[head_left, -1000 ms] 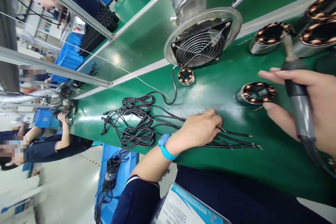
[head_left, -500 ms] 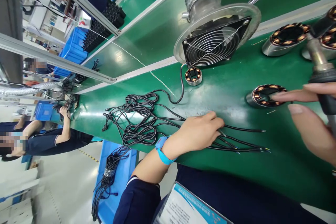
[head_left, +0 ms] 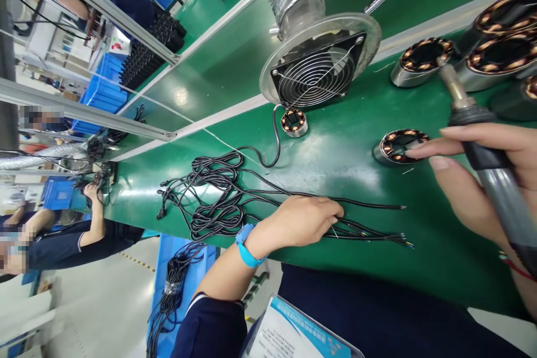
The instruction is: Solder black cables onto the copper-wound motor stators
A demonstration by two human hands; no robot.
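Note:
My left hand [head_left: 308, 221], fingers curled, rests over the bare-ended black cables [head_left: 369, 205]. A thin solder wire [head_left: 334, 230] sticks out from its fingertips; whether it also grips a cable is hidden. My right hand [head_left: 482, 179] is wrapped round a soldering iron [head_left: 495, 162], its metal tip pointing up and left. The right index fingertip touches a small ring-shaped motor stator [head_left: 384, 151] with copper windings. Another stator [head_left: 293, 123], with a black cable joined to it, lies below the fan. The coiled cable bundles [head_left: 216, 221] lie left of my left hand.
A round duct hood with a fan [head_left: 314, 81] stands at the back of the green bench [head_left: 335, 173]. Several larger stators [head_left: 413, 70] stand at the back right, near the iron's tip. A blue bin [head_left: 197, 285] holds more cables. A co-worker [head_left: 67, 235] sits at far left.
The view has shifted, bringing more of my right hand and the iron into sight. My left hand has lowered slightly over the cables. My right fingertip stays at the small stator.

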